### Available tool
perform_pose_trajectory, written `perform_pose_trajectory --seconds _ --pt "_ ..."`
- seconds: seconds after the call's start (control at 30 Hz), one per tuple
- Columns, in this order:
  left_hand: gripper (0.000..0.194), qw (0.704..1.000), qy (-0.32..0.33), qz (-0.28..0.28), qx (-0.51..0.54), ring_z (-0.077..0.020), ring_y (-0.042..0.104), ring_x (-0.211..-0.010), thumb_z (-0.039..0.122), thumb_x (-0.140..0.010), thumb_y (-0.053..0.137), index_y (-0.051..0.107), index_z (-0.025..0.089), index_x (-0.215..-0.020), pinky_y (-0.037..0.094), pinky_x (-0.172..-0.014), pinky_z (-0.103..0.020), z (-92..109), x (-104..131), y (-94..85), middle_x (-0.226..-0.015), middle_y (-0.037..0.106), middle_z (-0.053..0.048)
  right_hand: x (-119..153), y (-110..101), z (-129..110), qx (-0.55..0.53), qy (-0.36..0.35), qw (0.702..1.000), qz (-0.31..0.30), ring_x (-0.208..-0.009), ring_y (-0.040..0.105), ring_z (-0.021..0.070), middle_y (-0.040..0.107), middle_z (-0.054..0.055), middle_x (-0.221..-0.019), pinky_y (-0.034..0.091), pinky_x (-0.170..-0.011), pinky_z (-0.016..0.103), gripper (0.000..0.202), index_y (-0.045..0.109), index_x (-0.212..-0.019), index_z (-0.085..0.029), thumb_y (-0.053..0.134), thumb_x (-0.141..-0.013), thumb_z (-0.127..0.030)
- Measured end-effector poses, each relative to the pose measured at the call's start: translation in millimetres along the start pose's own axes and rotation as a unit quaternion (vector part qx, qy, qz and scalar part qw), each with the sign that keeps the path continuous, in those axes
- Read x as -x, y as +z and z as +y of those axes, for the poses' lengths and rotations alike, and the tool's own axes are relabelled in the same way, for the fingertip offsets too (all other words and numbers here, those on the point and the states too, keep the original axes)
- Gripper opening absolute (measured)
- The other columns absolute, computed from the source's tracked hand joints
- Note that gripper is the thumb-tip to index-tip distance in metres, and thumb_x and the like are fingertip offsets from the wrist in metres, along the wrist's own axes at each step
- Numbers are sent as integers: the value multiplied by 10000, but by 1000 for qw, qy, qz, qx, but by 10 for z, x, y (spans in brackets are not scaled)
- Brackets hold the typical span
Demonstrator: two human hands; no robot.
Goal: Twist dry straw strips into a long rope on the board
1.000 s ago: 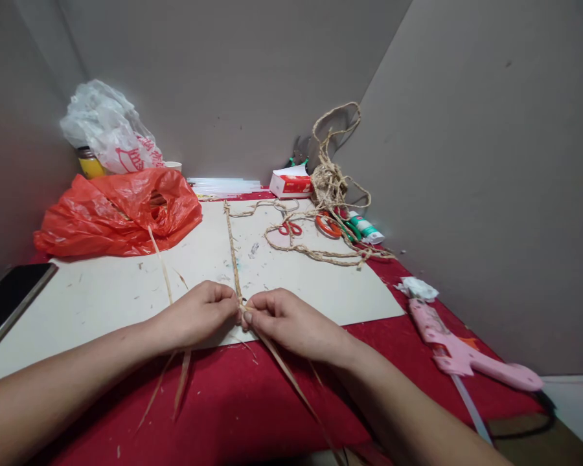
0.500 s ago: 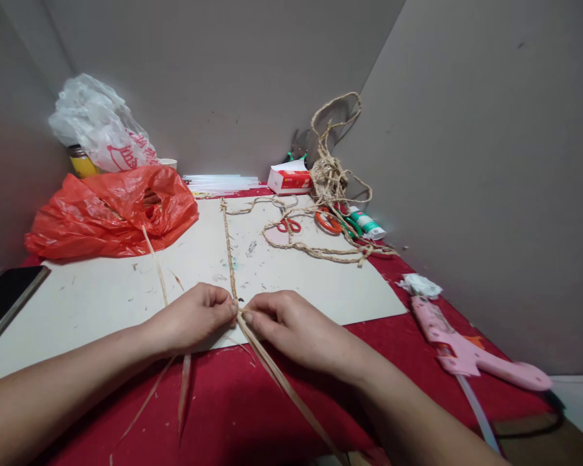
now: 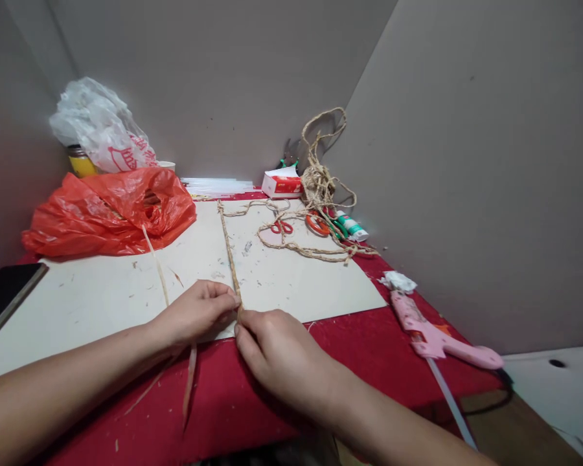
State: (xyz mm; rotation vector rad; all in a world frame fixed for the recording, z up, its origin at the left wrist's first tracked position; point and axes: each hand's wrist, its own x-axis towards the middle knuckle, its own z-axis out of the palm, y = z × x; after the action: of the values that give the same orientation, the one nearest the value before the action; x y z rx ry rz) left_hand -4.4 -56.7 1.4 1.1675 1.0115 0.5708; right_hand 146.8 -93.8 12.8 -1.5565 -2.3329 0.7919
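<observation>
The braided cord (image 3: 228, 248) lies lengthwise away from the person on the white board (image 3: 291, 285). Both hands pinch its near end, the left hand (image 3: 199, 314) slightly farther up, the right hand (image 3: 279, 349) nearest the board's edge.

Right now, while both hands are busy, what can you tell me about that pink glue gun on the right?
The pink glue gun looks like plastic, with dark smudges near its front. It lies on the red cloth, its handle pointing right and a bit of orange showing beside it. Crumpled white material, perhaps tissue, sits at the front end, hiding the tip. A long translucent stick runs from its body past the cloth's edge. Neither the left hand nor the right hand touches it.
</observation>
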Motion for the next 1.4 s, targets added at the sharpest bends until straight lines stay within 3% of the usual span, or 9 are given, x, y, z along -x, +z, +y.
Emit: perform_pose_trajectory --seconds 0.2,0.4,0.5,0.6,0.7,0.9,1.03,1.23,1.4 --pt "225 1000 -3 9 -12 -41 218 -356 355 -737 584 506 164 -645 93 -387 -218 -6 23 -6 -412 355 86 316 -75 -130 66 -78 991 -82 -472 447 119 616 54 -606 232 -488 271 253 587 -684 -169 437 -865 -261" --pt "264 1000 14 -11 0 -39 212 -352 398 -736 594 500 165 -655 95 -386 -215 -4 24 -14 -409 345 91 129 -349 60 -189 -8 974 126 -709 563 151 639 44 -795 400 -624 244 224 600 -854 -181 464 -877 -357" --pt "277 998 38 -37 30 -40 255 -390 408 -737 599 511 153 -675 147 -407 -202 -12 17 -6 -459 394 73 -93 -263 168 -345 14 938 3 -669 569 138 630 46 -788 436 -603 243 251 570 -913 -164 491 -851 -394" --pt "270 998 48 -41 11 -44 285 -423 396 -737 590 502 150 -670 182 -431 -196 -18 5 -24 -497 428 61 -230 -125 238 -455 58 879 -130 -394 362 63 492 -40 -555 302 -386 187 287 507 -771 -171 464 -853 -443" --pt "221 996 40 -14 -77 -51 269 -432 354 -745 569 512 151 -679 192 -438 -192 -8 -1 -59 -487 397 76 -291 -84 294 -443 80 883 -134 -359 194 38 326 -87 -466 138 -335 181 319 428 -625 -174 485 -844 -399" --pt "226 960 79 -4 -270 -95 395 -546 308 -804 454 563 142 -697 315 -522 -201 54 28 -80 -581 494 29 -350 -125 334 -397 81 896 -182 -326 208 42 335 -81 -429 133 -324 200 294 524 -626 -149 436 -852 -315" --pt "229 926 95 23 -365 -114 450 -580 260 -806 421 577 145 -682 347 -544 -209 139 86 -71 -604 530 11 -348 -55 289 -415 113 893 -131 -313 205 36 347 -80 -403 126 -328 204 261 500 -567 -153 427 -813 -200" --pt "279 971 10 -34 -236 -99 452 -424 295 -843 370 599 152 -915 348 -419 -197 178 191 14 -586 571 10 -289 29 211 -437 135 888 -54 -325 202 26 339 -84 -378 118 -356 202 257 553 -567 -128 447 -796 -177" --pt "338 992 13 -21 -125 -111 512 -364 339 -875 352 446 167 -1150 360 -358 -195 -55 221 188 -658 627 -8 -215 66 136 -543 157 823 -63 -295 162 34 295 -105 -356 87 -328 203 239 477 -560 -165 442 -789 -227"
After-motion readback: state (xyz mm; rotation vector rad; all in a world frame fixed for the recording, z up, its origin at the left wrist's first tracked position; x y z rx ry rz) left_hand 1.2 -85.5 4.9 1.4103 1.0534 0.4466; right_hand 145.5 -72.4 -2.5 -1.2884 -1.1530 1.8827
